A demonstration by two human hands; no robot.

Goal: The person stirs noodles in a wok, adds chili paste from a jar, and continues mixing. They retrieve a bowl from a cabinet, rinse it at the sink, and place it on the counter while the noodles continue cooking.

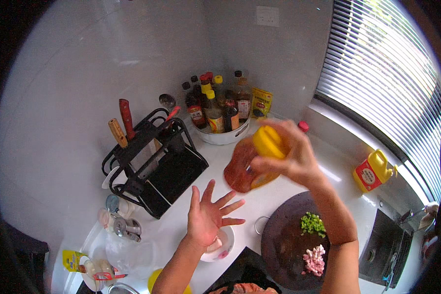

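My right hand (297, 154) grips a large plastic bottle of reddish-brown liquid (239, 165) near its yellow cap (269, 141). Motion blurs both hand and bottle, and I cannot tell whether the base touches the white counter. My left hand (207, 222) hangs with spread fingers and holds nothing. Partly hidden below it is a white bowl (226, 253) with a pale piece of food (216, 244) inside. Under my right forearm lies a round dark chopping board (283, 242), carrying chopped green onion (312, 224) and a heap of minced meat (314, 261).
A black knife rack (154, 161) stands left, knife handles jutting up. Several sauce bottles fill a white basin (220, 137) in the corner. At right are a yellow jug (371, 172) and a sink (382, 250). Seasoning jars (126, 228) line the left edge.
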